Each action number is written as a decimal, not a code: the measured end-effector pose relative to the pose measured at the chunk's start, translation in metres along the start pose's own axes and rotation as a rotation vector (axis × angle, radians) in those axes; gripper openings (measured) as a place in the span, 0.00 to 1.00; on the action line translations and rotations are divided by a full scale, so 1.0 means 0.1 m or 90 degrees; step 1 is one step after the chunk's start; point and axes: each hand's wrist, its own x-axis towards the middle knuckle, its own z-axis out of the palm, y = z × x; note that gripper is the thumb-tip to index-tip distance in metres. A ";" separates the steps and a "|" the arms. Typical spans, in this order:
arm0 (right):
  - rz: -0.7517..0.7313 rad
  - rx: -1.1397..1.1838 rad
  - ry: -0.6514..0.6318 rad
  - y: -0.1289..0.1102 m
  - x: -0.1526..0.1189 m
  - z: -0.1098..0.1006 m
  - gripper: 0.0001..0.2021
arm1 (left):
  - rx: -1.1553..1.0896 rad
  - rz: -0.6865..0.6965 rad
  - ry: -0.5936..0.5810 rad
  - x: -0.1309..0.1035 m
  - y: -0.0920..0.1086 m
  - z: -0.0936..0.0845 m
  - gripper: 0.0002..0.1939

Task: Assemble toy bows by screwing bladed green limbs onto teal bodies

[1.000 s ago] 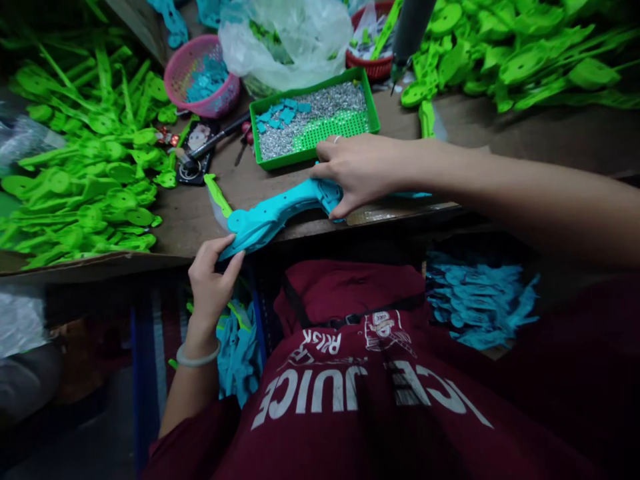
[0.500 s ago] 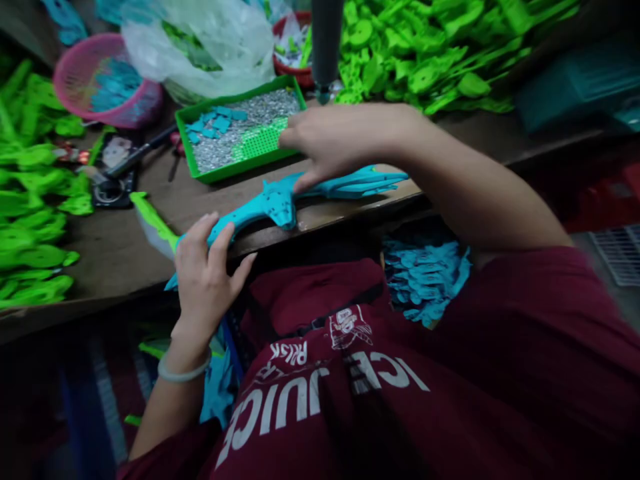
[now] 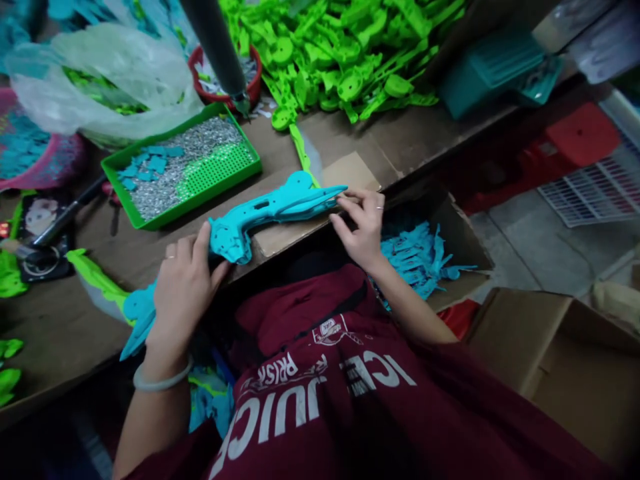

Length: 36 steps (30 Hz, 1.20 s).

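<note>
Steadying a blue bow-shaped piece at the table's near edge

Lying slantwise along the near edge of the table (image 3: 395, 143), the blue bow-shaped plastic piece (image 3: 265, 210) has its right half above a flat cardboard sheet (image 3: 353, 172). The person's left hand (image 3: 183, 287) is curled over its left half, fingers and thumb closed around it beside the lumpy middle section. The right hand (image 3: 363, 223) is half open at the pointed right end, fingertips at the tip and thumb lower; whether they pinch it cannot be told. A lime-green strip with a clear edge sticks out near each end.

Just beyond the piece sits a green tray (image 3: 150, 225) of small silvery bits and blue chips. Farther off are a red basket (image 3: 254, 87), a dark cylindrical tool (image 3: 215, 47) with its tip down beside it, a cloudy plastic bag (image 3: 165, 87) and, at far left, a pink basket (image 3: 55, 163). Lime-green parts (image 3: 345, 57) are heaped on the far side, left of a teal bin (image 3: 493, 70). Below the edge, blue parts (image 3: 420, 257) fill a carton, left of an open cardboard box (image 3: 565, 360).
</note>
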 end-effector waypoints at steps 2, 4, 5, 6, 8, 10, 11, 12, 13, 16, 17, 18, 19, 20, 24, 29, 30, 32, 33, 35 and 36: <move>-0.014 0.025 -0.007 -0.08 0.03 0.20 0.17 | 0.019 -0.004 -0.025 -0.08 -0.04 -0.02 0.40; -0.045 0.055 -0.024 -0.11 0.10 0.29 0.18 | 0.027 -0.009 -0.043 -0.15 -0.07 -0.05 0.39; -0.046 0.069 -0.018 -0.09 0.14 0.30 0.19 | 0.024 -0.011 -0.047 -0.18 -0.08 -0.06 0.39; -0.030 0.077 0.003 -0.04 0.17 0.28 0.21 | 0.015 -0.010 -0.045 -0.21 -0.10 -0.08 0.40; 0.037 0.063 0.074 0.09 0.21 0.19 0.25 | -0.024 0.009 -0.036 -0.26 -0.10 -0.13 0.45; 0.069 0.031 0.109 0.23 0.25 0.01 0.26 | -0.082 0.038 -0.024 -0.27 -0.05 -0.22 0.51; 0.043 0.026 0.088 0.27 0.28 -0.09 0.24 | -0.109 0.049 -0.017 -0.26 -0.01 -0.27 0.54; -0.006 0.036 0.044 0.28 0.32 -0.19 0.22 | -0.129 0.055 -0.003 -0.24 0.04 -0.31 0.55; -0.066 0.059 -0.011 0.27 0.37 -0.29 0.20 | -0.139 0.056 0.017 -0.21 0.10 -0.34 0.56; -0.207 0.160 -0.171 0.11 0.58 -0.48 0.16 | -0.120 0.056 0.079 -0.11 0.28 -0.31 0.59; -0.234 0.191 -0.225 0.05 0.66 -0.50 0.16 | -0.111 0.069 0.083 -0.07 0.33 -0.25 0.59; -0.256 0.219 -0.281 0.00 0.74 -0.50 0.17 | -0.102 0.083 0.072 -0.04 0.36 -0.19 0.58; -0.273 0.242 -0.336 -0.04 0.80 -0.48 0.16 | -0.095 0.097 0.058 -0.01 0.37 -0.12 0.55; -0.284 0.261 -0.383 -0.06 0.84 -0.45 0.16 | -0.089 0.111 0.045 0.00 0.37 -0.05 0.52; -0.250 0.307 -0.421 0.03 0.80 -0.29 0.14 | -0.062 0.137 0.055 -0.01 0.29 0.14 0.48; -0.210 0.371 -0.375 0.12 0.55 -0.18 0.14 | -0.048 0.164 0.075 -0.11 0.21 0.18 0.51; -0.202 0.371 -0.379 0.12 0.53 -0.18 0.15 | -0.052 0.154 0.076 -0.13 0.21 0.18 0.51; -0.192 0.364 -0.413 0.10 0.53 -0.21 0.15 | -0.057 0.119 0.074 -0.18 0.21 0.19 0.51; -0.194 0.361 -0.434 0.10 0.54 -0.22 0.16 | -0.057 0.104 0.071 -0.20 0.21 0.19 0.50; -0.208 0.353 -0.457 0.09 0.59 -0.24 0.16 | -0.058 0.092 0.060 -0.21 0.21 0.19 0.50; -0.216 0.352 -0.455 0.08 0.62 -0.24 0.17 | -0.060 0.094 0.055 -0.21 0.21 0.18 0.50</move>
